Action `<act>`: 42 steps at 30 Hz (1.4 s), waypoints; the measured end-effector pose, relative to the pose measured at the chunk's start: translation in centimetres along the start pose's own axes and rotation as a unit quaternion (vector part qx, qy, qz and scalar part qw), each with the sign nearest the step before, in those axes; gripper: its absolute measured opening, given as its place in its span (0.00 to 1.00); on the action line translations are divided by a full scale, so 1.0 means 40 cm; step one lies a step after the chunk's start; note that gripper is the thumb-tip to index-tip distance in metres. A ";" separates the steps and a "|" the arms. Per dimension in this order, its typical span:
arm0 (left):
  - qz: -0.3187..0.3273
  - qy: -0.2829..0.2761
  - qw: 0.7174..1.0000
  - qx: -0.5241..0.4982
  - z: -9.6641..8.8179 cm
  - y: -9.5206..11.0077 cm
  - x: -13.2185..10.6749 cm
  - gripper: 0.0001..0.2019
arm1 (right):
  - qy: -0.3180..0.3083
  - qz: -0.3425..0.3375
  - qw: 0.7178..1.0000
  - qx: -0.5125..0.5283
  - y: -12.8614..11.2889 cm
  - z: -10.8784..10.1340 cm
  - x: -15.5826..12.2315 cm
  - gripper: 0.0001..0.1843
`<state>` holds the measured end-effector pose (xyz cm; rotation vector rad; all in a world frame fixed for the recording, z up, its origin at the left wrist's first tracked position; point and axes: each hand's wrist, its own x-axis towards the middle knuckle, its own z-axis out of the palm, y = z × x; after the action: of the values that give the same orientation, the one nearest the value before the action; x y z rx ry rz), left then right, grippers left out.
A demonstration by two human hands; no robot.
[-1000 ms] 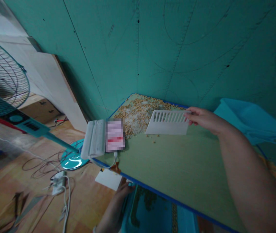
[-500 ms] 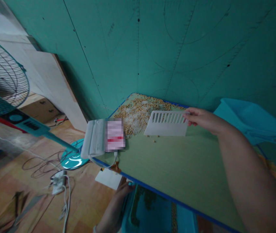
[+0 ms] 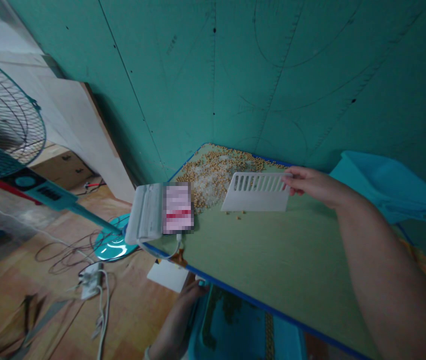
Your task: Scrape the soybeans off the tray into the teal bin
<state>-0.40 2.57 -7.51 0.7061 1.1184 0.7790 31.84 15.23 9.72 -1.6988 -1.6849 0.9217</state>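
My right hand [image 3: 299, 181] is closed on the right end of a white slotted scraper [image 3: 256, 200], its fingers and thumb pinching the upper corner. The scraper stands on edge on the green table [image 3: 273, 260]. To its left and behind it lies a spread pile of yellow soybeans [image 3: 213, 170] mixed with clear whitish granules [image 3: 205, 187]. A few loose beans [image 3: 238, 217] sit in front of its lower edge. Below the table's front edge, my left hand [image 3: 188, 298] is closed at the rim of a blue tub [image 3: 243, 330]; its fingertips are partly hidden.
A phone [image 3: 178, 207] and a white device [image 3: 144, 212] with a cable rest at the table's left corner. Folded blue bags [image 3: 385, 182] lie at the right. A fan [image 3: 48, 192], a power strip [image 3: 91, 281] and loose wires occupy the floor at left. A green wall [image 3: 235, 75] rises behind.
The scraper has shifted very slightly toward me in my right hand. Otherwise both hands, the bean pile and the tub look the same.
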 end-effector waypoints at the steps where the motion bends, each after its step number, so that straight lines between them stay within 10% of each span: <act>1: -0.002 -0.003 1.000 0.002 -0.008 -0.008 0.012 0.10 | -0.002 0.001 1.000 0.000 0.000 0.000 0.000 0.11; 13: -0.030 -0.029 0.998 0.048 -0.087 -0.069 0.141 0.06 | -0.028 -0.005 1.000 -0.005 -0.004 -0.001 -0.003 0.10; 42: 0.055 0.034 0.997 0.030 0.025 0.052 -0.005 0.10 | -0.083 0.070 0.990 0.085 0.012 0.034 0.014 0.07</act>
<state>0.14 3.45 -5.42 0.8020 1.1754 0.8705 31.00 15.66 8.48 -1.6797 -1.5542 1.2662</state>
